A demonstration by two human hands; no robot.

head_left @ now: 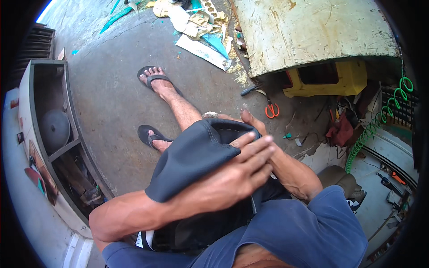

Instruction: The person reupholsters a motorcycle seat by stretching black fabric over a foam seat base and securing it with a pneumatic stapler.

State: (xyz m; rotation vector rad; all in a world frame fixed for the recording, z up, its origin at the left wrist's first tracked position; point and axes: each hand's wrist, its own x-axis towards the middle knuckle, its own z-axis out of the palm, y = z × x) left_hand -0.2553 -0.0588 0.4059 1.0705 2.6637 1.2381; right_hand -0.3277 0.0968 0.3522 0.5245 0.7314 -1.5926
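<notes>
Pressing your left hand (243, 167), open and flat, on the dark cover (192, 158) | your right hand (252, 121) gripping its far edge | scissors (271, 109) far right.

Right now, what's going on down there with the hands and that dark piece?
A seated person has a dark grey stitched cover across the lap. The left hand lies flat on top of it, fingers spread, pressing it down. The right hand grips its far edge from behind, only partly in view. Both feet in flip-flops rest on the concrete floor. Orange-handled scissors lie on the floor beside a yellow stool, untouched.
</notes>
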